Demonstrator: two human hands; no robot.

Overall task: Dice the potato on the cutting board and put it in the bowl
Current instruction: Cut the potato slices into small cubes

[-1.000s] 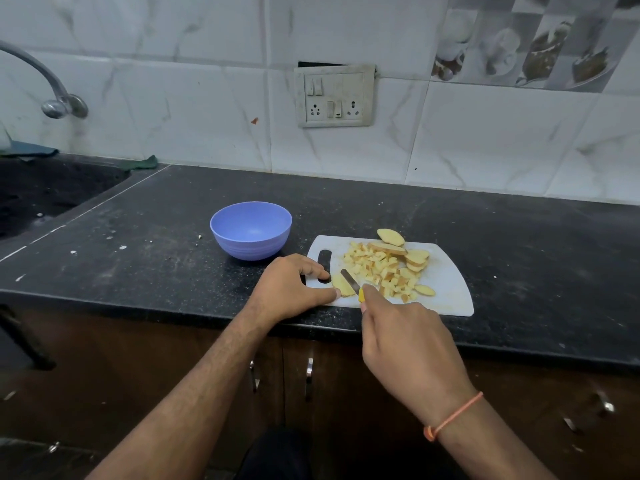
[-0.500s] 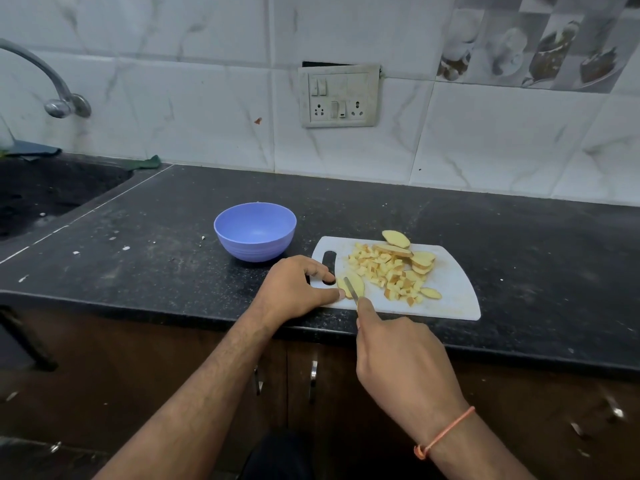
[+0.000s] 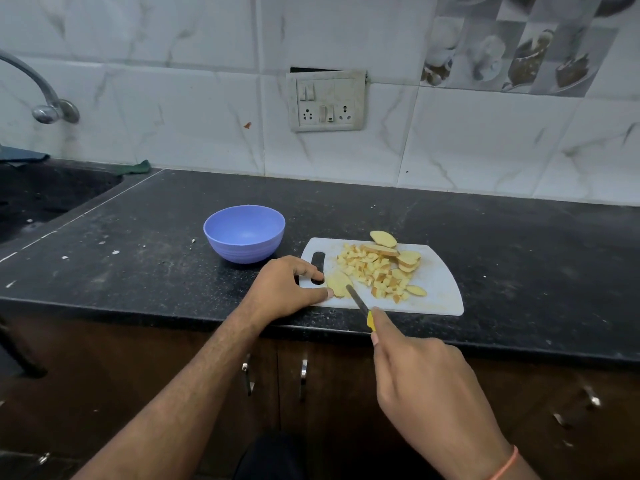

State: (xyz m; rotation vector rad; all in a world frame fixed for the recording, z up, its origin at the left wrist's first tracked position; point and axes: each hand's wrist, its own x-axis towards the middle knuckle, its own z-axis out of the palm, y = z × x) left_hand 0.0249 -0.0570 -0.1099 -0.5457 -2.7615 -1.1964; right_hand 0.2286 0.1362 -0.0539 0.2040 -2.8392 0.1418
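Note:
A white cutting board (image 3: 440, 285) lies on the black counter near its front edge. On it sits a heap of diced potato (image 3: 372, 270), with several uncut slices (image 3: 408, 259) at its far side. One flat potato slice (image 3: 338, 283) lies at the board's left end, and my left hand (image 3: 287, 289) pins it with thumb and fingertips. My right hand (image 3: 429, 386) grips a yellow-handled knife (image 3: 360, 304), blade tip resting on that slice. The empty blue bowl (image 3: 244, 233) stands left of the board.
A sink basin (image 3: 38, 199) with a curved tap (image 3: 45, 98) lies at the far left. A tiled wall with a socket panel (image 3: 327, 102) runs behind. The counter's front edge (image 3: 207, 315) overhangs cabinet doors with metal handles (image 3: 303, 377).
My right hand has drawn back toward me, sliding the knife along the slice. The left hand stays on the slice. The camera shifted slightly.

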